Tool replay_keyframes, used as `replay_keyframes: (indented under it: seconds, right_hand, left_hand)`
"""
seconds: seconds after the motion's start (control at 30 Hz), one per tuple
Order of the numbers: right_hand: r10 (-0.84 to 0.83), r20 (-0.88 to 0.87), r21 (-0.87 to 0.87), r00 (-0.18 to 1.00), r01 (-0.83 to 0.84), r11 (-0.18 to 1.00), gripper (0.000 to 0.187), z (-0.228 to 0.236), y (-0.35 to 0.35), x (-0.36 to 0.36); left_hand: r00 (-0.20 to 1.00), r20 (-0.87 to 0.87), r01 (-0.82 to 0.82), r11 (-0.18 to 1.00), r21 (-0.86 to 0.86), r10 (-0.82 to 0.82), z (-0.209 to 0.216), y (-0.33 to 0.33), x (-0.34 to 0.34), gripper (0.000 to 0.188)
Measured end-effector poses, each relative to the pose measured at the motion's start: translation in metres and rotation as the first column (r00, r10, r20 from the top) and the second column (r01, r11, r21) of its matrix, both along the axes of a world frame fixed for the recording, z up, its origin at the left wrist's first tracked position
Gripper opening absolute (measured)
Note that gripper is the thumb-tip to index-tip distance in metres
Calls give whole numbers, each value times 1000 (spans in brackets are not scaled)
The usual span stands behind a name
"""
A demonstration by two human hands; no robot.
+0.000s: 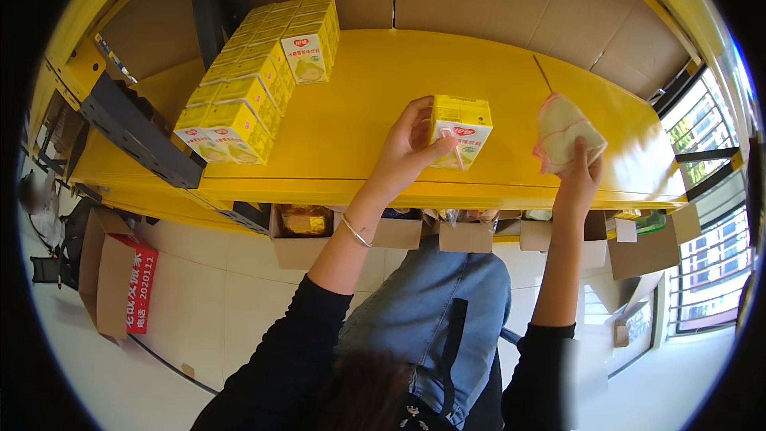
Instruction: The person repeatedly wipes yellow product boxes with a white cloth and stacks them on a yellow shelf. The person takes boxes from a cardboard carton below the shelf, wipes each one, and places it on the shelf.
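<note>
My left hand (411, 146) is closed around a yellow-and-white drink carton (472, 121) with a fruit picture and a straw on its side. The carton is over the front part of the yellow shelf (383, 104); I cannot tell whether it touches the surface. To the right, my right hand (582, 172) pinches a folded pale cloth (565, 132) with pinkish edging, apart from the carton. Rows of matching cartons (254, 84) are packed together at the shelf's left, some with straws showing on top.
A dark upright post (132, 132) stands by the cartons on the left. Cardboard panels (479, 0) back the shelf. Below its front edge are open boxes (299, 243) of packaged goods. A red-and-brown cardboard box (112, 287) sits on the floor at left, and a barred window (710, 271) is at right.
</note>
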State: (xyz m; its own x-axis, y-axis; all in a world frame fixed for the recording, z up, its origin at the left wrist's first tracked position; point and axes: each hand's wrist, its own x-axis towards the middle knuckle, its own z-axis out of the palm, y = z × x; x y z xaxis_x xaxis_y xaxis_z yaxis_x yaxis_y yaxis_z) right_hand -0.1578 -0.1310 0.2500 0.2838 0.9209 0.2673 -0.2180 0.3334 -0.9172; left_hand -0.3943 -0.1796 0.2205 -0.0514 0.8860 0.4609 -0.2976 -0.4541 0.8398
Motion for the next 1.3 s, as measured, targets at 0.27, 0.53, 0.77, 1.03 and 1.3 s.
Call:
replay_keyframes:
  seconds: [0.27,0.53,0.77,1.03,1.3]
  right_hand:
    - [-311,877,476,367,-578,662,53,38,-53,-89]
    - [-271,879,435,393,-425,794,57,29,-33,-73]
    - [36,675,276,737,-298,914,56,-23,-51,-58]
    - [-438,841,536,317,-374,757,43,-39,-61,-64]
    - [-237,861,377,450,-252,891,44,-33,-84,-40]
  left_hand:
    - [998,-36,55,992,-117,-59,-7,0,-6,55]
    - [999,-17,38,993,-111,-40,-1,-5,-2,43]
    - [999,-1,49,998,-51,-49,1,-4,4,42]
    - [999,-35,38,997,-60,-40,-4,1,1,43]
    - [999,-48,16,999,-37,-18,-3,-2,1,38]
